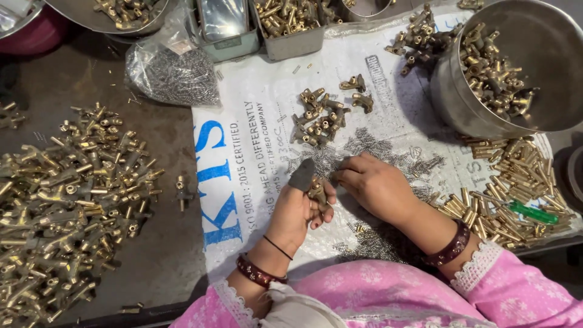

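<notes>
Head view: left hand (pixel 299 209) fingers curl around small brass valve fitting (pixel 316 192); right hand (pixel 375 184) pinches among tiny grey steel springs (pixel 370 144) on white sack. Large brass heap (pixel 67 206) lies left; smaller cluster (pixel 319 115) lies ahead; most apparently pending.

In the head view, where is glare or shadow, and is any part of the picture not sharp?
Head view: glare on the steel bowl rim and on the metal tray at the top; soft shadow under the left hand and the right hand; the pile of brass fittings at the left edge looks slightly soft.
</notes>
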